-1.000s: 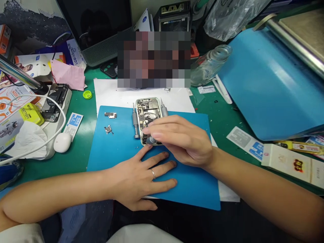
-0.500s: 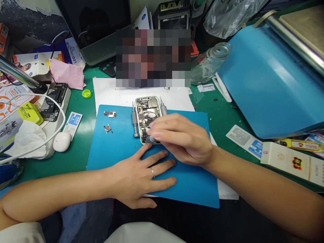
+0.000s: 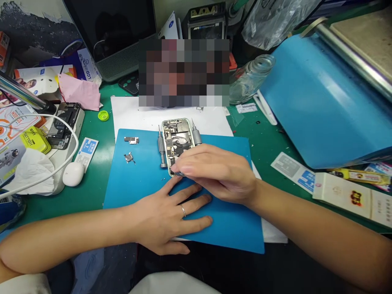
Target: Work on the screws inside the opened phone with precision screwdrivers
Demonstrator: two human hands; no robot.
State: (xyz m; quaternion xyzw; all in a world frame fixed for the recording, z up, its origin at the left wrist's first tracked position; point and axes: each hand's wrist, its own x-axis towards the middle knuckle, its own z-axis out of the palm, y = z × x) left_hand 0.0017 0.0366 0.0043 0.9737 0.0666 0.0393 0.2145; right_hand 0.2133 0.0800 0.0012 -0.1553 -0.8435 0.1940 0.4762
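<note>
An opened phone [image 3: 178, 141] with its inner parts bare lies on a blue mat [image 3: 131, 179]. Palm down on this mat, my left hand [image 3: 168, 212] is open with fingers spread, one fingertip at the phone's lower edge. My right hand [image 3: 217, 171] is closed in a pinch over the phone's lower end, around a small grey screwdriver [image 3: 181, 174] that the fingers mostly hide. One grey screwdriver [image 3: 161, 147] lies along the phone's left side, another [image 3: 196, 134] along its right. Two small metal phone parts, a plate [image 3: 131, 140] and a bracket [image 3: 129, 158], rest at the mat's left.
At left are a second opened phone [image 3: 64, 124], a white earbud case [image 3: 73, 174] and a white cable. A glass jar [image 3: 252, 79] leans behind the mat, near white tweezers [image 3: 265, 107]. To the right are a blue sheet [image 3: 309, 102] and a white cigarette box [image 3: 343, 198].
My right hand has shifted slightly down and left, and its fingers now cover more of the screwdriver. My left hand stays flat on the mat. The whole view has shifted slightly.
</note>
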